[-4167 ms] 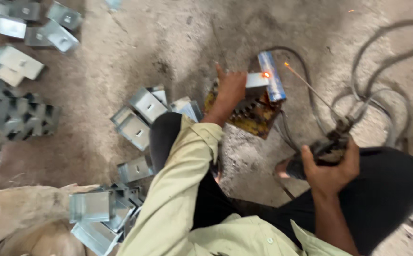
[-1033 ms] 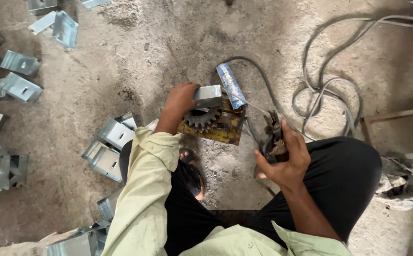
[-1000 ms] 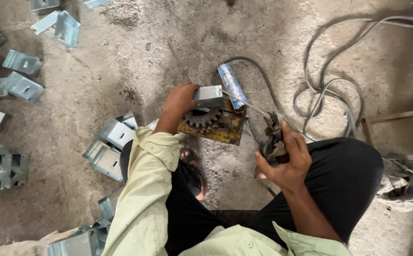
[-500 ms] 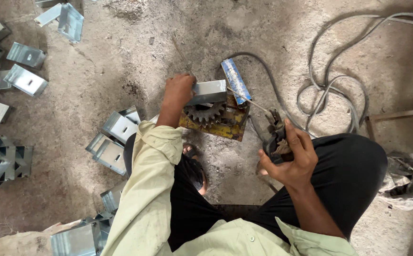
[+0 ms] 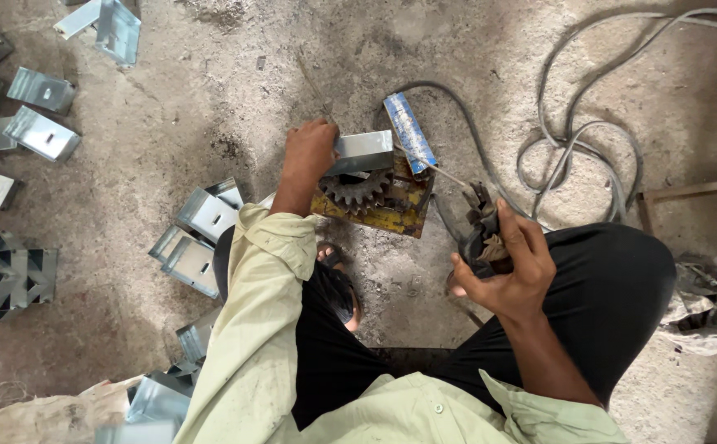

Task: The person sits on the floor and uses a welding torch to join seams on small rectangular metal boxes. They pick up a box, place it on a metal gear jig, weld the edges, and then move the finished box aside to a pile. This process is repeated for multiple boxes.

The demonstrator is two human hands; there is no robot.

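My left hand grips a grey metal bracket and presses it down on a yellow block with a rusty gear on the concrete floor. My right hand is closed on a dark welding electrode holder, whose thin rod points up-left toward the bracket. A blue metal piece lies slanted just beyond the bracket, touching its right end. My black-trousered knee is beside the right hand.
Grey cables loop across the floor at the upper right. Several folded metal brackets lie at the left, close to my left elbow and at the bottom left. A stack of dark pieces sits at the far left.
The welding spark seen earlier is gone. My right hand with the holder has drawn back toward my knee, and the left hand stays on the bracket.
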